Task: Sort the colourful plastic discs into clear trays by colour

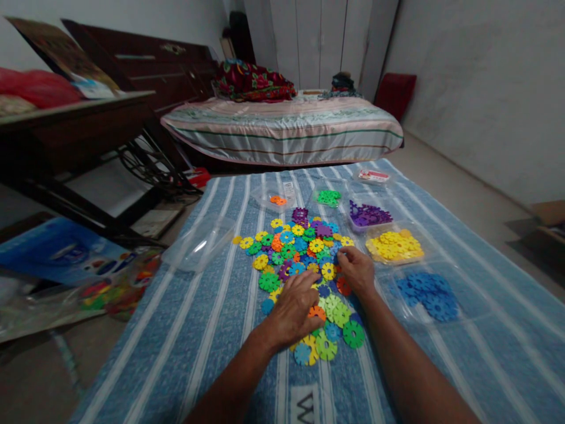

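The loose pile of multicoloured flat plastic snowflake discs [304,259] lies on the blue-and-white striped cloth [212,330], directly under and ahead of both hands. The left hand [293,309] rests palm-down on the pile's near half, its grip spread flat over the discs. The right hand [356,271] sits at the pile's right edge, its grip curled on discs there; which disc it pinches cannot be told. The clear tray of yellow discs [394,246] lies just right of the right hand, which is nearer to it.
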A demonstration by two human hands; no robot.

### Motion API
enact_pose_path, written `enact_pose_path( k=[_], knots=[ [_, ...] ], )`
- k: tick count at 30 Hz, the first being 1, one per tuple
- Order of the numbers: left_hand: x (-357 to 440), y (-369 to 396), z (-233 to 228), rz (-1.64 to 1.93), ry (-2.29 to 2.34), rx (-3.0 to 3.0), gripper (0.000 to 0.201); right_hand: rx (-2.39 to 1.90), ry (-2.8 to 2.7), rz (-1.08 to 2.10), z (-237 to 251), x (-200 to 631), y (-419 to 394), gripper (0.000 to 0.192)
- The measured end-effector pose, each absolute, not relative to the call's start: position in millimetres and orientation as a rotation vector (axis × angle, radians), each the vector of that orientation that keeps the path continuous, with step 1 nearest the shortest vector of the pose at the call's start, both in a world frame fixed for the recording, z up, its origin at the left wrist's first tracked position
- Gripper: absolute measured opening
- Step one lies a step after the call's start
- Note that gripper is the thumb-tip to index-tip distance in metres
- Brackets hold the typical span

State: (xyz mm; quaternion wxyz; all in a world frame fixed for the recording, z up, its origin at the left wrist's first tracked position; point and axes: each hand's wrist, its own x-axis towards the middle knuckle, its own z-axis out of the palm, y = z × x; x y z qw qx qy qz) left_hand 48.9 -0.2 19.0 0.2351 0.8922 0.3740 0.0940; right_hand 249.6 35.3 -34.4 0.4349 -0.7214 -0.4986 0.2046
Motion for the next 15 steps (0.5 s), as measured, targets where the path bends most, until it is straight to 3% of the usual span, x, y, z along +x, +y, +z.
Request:
enact_pose_path(
  k=[4,15],
  knots=[
    [50.1,0.6,21.2,0.46,1.023,2.334,0.009,-1.791,-1.236,0.521,-33.3,248.9,34.4,0.034],
    [52.3,44.8,35.7,0.593,1.411,1.514,0.024,-1.794,-1.233,0.509,-31.0,246.3,33.6,0.032]
  ],
)
